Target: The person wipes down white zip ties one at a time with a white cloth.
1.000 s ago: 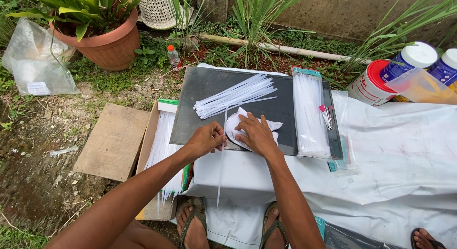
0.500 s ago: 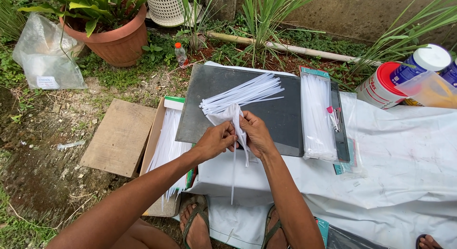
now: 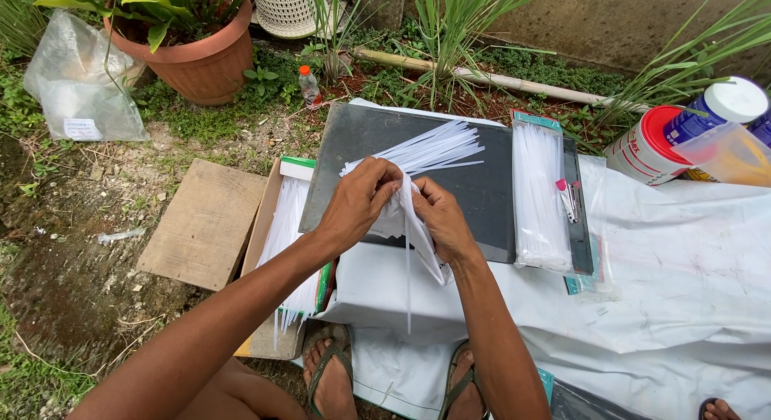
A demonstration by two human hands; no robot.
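My left hand and my right hand are held together above a dark grey board. Both pinch a folded piece made of white paper strips. One long strip hangs straight down from it. A fanned pile of loose white strips lies on the board just beyond my hands.
A clear bag of strips with a small stapler lies at the board's right edge. An open box of strips and a flat wooden board lie to the left. Jars stand far right, a potted plant far left. White sheet covers the ground.
My hands lifted the folded white piece off the board and drew closer together, and a long strip now dangles beneath them.
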